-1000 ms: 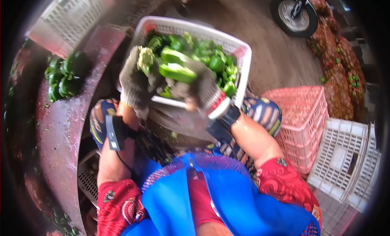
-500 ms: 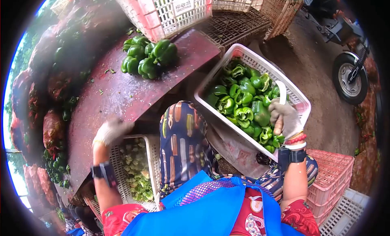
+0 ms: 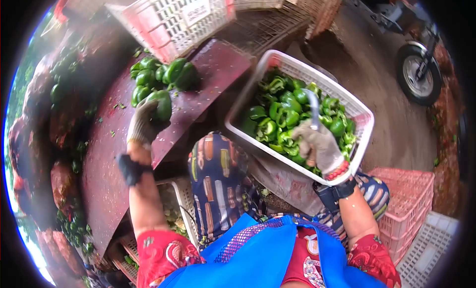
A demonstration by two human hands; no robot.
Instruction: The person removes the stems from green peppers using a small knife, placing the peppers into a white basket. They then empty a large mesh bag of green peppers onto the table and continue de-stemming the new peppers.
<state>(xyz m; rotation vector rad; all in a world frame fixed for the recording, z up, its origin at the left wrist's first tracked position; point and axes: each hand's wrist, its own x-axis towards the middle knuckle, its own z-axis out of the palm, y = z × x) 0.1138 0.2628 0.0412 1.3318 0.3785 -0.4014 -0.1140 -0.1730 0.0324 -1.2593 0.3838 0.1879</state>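
My left hand (image 3: pixel 142 125), in a pale work glove, has its fingers round a green bell pepper (image 3: pixel 162 104) at the near side of a small pile of whole bell peppers (image 3: pixel 181 75) on the dark red tabletop (image 3: pixel 111 174). Gloved as well, my right hand (image 3: pixel 320 145) grips a curved knife (image 3: pixel 314 108), its blade pointing up and away. That hand is over the near right part of a white plastic crate (image 3: pixel 366 127) filled with green bell peppers (image 3: pixel 286 114), several of them cut open at the top.
Below the table edge by my left knee, a pale crate (image 3: pixel 184 203) holds green scraps. Stacked pink crates (image 3: pixel 407 208) stand at my right. A white and red crate (image 3: pixel 186 20) sits at the table's far end. Filled sacks (image 3: pixel 64 184) line the left. A motorcycle wheel (image 3: pixel 419 75) is far right.
My left hand has moved from above the scrap crate up to the pepper pile and taken hold of a pepper. My right hand with the knife has shifted left over the crate.
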